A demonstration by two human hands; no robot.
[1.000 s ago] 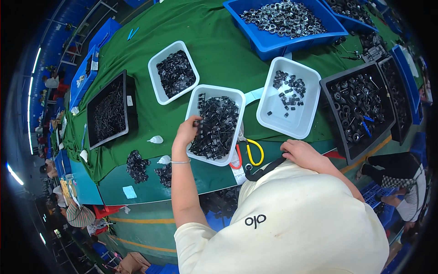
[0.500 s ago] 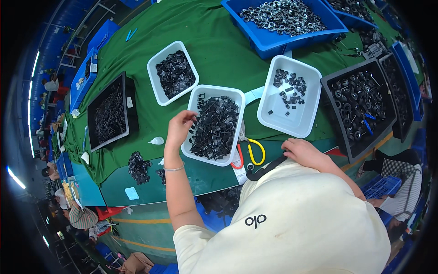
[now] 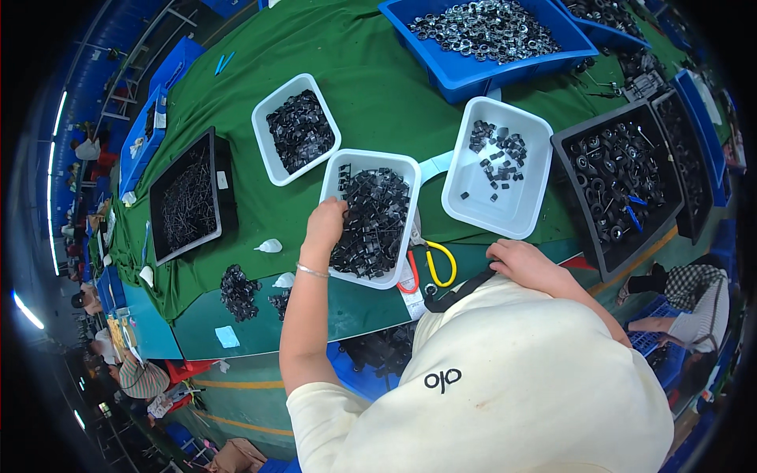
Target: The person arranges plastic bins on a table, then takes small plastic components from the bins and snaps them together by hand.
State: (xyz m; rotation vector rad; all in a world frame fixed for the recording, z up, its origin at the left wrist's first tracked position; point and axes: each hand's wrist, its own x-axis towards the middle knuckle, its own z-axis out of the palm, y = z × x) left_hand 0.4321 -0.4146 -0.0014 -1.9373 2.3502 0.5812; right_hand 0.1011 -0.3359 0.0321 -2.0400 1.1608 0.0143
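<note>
Green-cloth surface (image 3: 371, 87) packed with trays, factory aisle on the left. Left hand (image 3: 326, 225) digs curled into the white bin (image 3: 335, 185) of black parts (image 3: 371, 225); right hand (image 3: 524, 264) rests at the surface edge, grip unclear.

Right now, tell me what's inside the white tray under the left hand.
The tray holds a heap of small black parts. The left hand covers those at its left edge.

A blue bin (image 3: 505, 67) of metal rings stood at the far edge of the green cloth (image 3: 371, 87). Two black trays (image 3: 623, 189) (image 3: 189, 197) flanked the bench. Scissors (image 3: 430, 264) with red and yellow handles lay near the front edge.
</note>
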